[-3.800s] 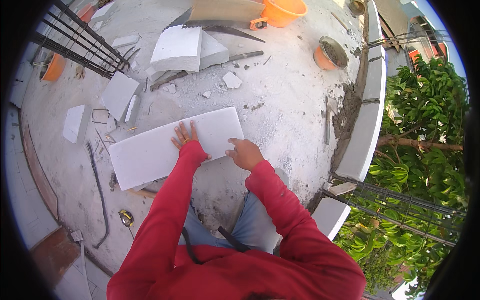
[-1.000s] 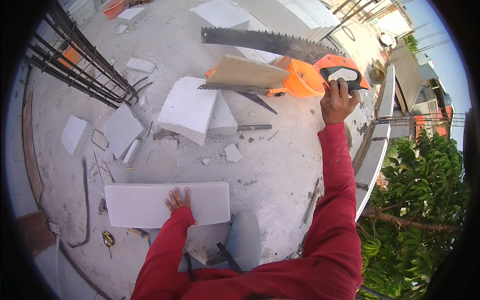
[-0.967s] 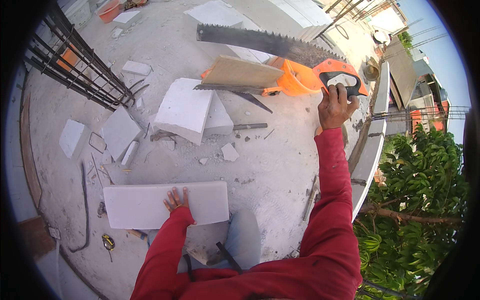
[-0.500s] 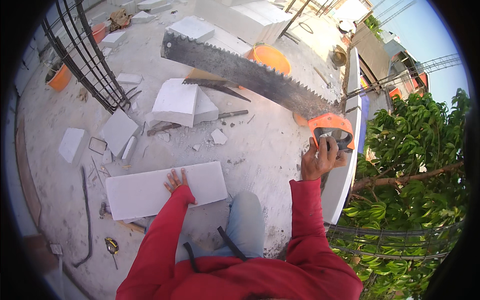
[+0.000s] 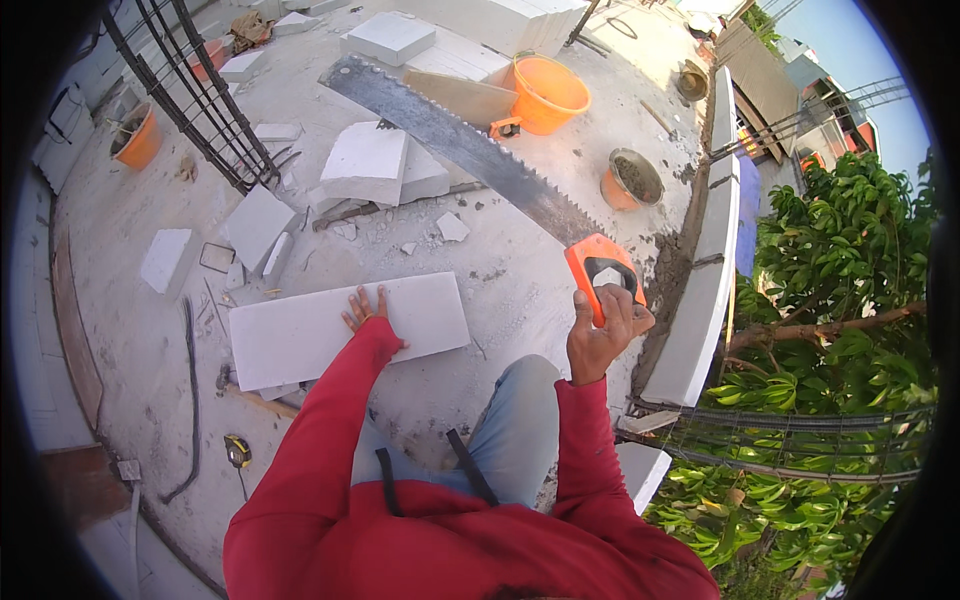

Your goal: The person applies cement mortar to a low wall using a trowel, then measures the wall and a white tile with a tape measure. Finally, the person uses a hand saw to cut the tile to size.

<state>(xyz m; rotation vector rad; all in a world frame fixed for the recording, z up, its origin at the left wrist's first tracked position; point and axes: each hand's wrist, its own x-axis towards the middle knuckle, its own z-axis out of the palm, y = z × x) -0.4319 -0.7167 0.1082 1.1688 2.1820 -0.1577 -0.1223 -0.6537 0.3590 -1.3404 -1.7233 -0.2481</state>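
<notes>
My left hand (image 5: pixel 368 318) lies spread on top of a long white lightweight block (image 5: pixel 290 342), its fingers apart. Rubble and a piece of wood show under the block's near left edge. In my right hand (image 5: pixel 603 338) is a large handsaw (image 5: pixel 450 140), gripped by its orange and black handle. The saw's long dark blade points up and to the left, its teeth facing away from me. It hangs in the air beyond the block, apart from it.
Cut white blocks (image 5: pixel 366 163) and chips lie past the long block. Orange buckets (image 5: pixel 548 92) and a mortar bucket (image 5: pixel 632 180) stand farther off. Upright rebar (image 5: pixel 190 100) rises at the left. A tape measure (image 5: pixel 238 451) rests near my left arm. A low block wall (image 5: pixel 690 330) borders the right.
My right hand has brought the saw left and slightly nearer to me, with its blade lower over the floor. The left hand has stayed on the block. The whole view has shifted slightly.
</notes>
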